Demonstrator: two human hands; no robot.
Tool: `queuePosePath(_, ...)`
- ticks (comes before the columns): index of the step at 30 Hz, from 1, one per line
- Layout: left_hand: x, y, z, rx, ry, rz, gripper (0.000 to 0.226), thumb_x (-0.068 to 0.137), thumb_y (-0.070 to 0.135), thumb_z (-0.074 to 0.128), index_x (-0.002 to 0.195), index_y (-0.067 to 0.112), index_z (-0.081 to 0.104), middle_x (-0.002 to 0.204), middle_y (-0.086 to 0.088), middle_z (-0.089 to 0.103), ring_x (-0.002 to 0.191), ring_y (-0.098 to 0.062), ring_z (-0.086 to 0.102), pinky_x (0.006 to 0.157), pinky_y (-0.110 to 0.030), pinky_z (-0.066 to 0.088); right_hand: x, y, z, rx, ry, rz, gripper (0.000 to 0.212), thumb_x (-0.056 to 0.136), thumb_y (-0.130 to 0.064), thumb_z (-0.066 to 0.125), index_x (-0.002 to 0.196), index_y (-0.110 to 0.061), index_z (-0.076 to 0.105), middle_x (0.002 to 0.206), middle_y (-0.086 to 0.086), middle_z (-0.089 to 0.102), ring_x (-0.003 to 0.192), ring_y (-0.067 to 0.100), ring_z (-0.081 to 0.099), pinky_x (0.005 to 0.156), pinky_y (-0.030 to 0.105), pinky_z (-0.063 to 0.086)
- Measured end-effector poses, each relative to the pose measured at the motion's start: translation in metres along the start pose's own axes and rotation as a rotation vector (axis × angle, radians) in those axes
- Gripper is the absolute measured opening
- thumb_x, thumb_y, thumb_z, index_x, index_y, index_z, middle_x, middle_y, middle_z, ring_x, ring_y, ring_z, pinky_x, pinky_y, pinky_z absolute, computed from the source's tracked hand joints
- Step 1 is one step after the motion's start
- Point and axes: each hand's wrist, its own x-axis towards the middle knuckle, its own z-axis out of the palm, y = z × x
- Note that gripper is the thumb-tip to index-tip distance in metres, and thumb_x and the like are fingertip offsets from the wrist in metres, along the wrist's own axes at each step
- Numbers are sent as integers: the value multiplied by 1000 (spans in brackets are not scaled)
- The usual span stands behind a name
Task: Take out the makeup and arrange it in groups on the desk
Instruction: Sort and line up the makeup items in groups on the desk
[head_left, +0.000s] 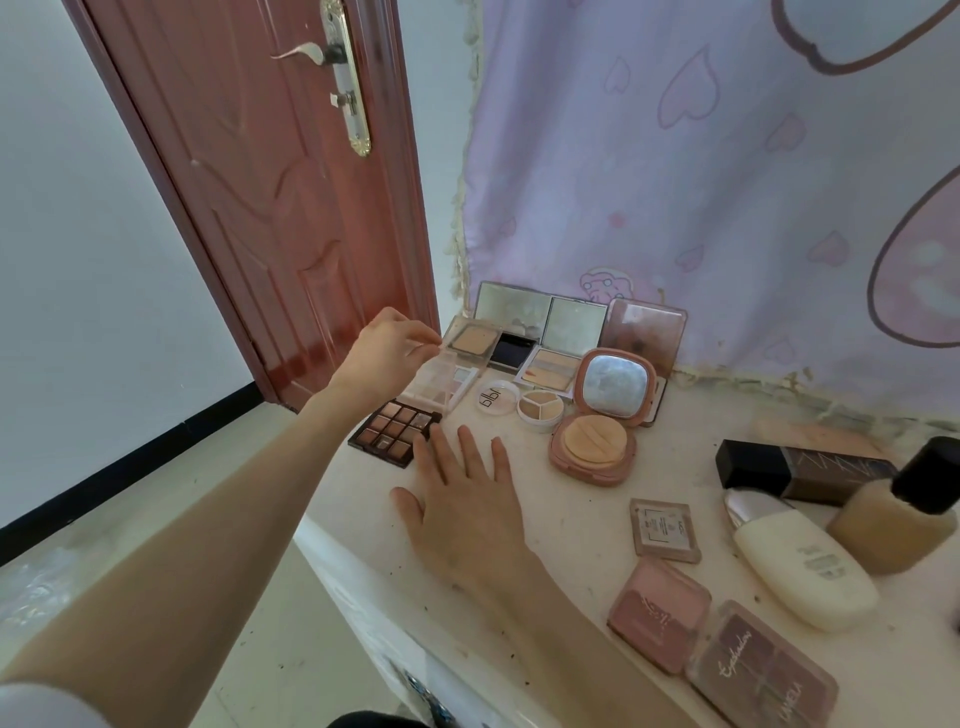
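head view — a: what sits on the desk (571, 514)?
b: opened compacts at the back left; left hand (387, 351) pinches a clear palette (441, 382) lid's edge, right hand (457, 499) hovers flat, holding nothing.
a: handling?
b: likely light, stiff, brittle hinge — grip the base.

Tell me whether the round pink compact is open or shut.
Open. The pink compact's lid stands raised, its mirror facing forward, and the puff lies exposed in the base.
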Motion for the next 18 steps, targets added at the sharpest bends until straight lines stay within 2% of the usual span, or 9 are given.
queuePosePath(7, -8, -3, 4, 14, 7, 56, 25, 94, 25, 50, 114, 19, 64, 119, -1, 53, 99, -12, 51, 88, -20, 33, 1, 0, 1, -7, -1, -2, 60, 98, -48, 11, 150, -20, 0, 158, -6, -8, 144, 21, -15, 113, 50, -17)
queuePosePath(10, -12, -5, 1, 33, -28, 82, 28, 96, 22, 46, 120, 19, 61, 127, -3, 54, 112, -18, 52, 94, -23, 33, 1, -1, 2, -15, 3, -1, 60, 98, -48, 11, 150, -20, 1, 158, -5, -8, 144, 21, -15, 113, 50, -16)
queuePosePath(12, -17, -3, -2, 49, -52, 100, 32, 98, 18, 42, 126, 17, 56, 136, -5, 49, 126, -19, 44, 104, -28, 29, 0, -1, 2, -11, 17, 3, 60, 98, -47, 12, 150, -19, 2, 158, -4, -7, 144, 21, -13, 114, 48, -15)
queuePosePath(15, -30, 3, -10, 32, -78, 129, 37, 98, 11, 39, 134, 15, 48, 143, -5, 42, 135, -18, 33, 110, -28, 22, -1, -1, -1, 62, 59, 18, 55, 101, -35, 18, 150, -13, 9, 158, 3, 0, 145, 20, -6, 116, 40, -11)
queuePosePath(18, -49, 10, -12, -64, 1, 104, 37, 97, 7, 38, 132, 14, 50, 138, -6, 47, 130, -20, 40, 110, -33, 29, -5, 5, -15, 272, 134, 55, 49, 99, -14, 29, 147, -7, 19, 157, 9, 12, 144, 21, 8, 116, 32, 4)
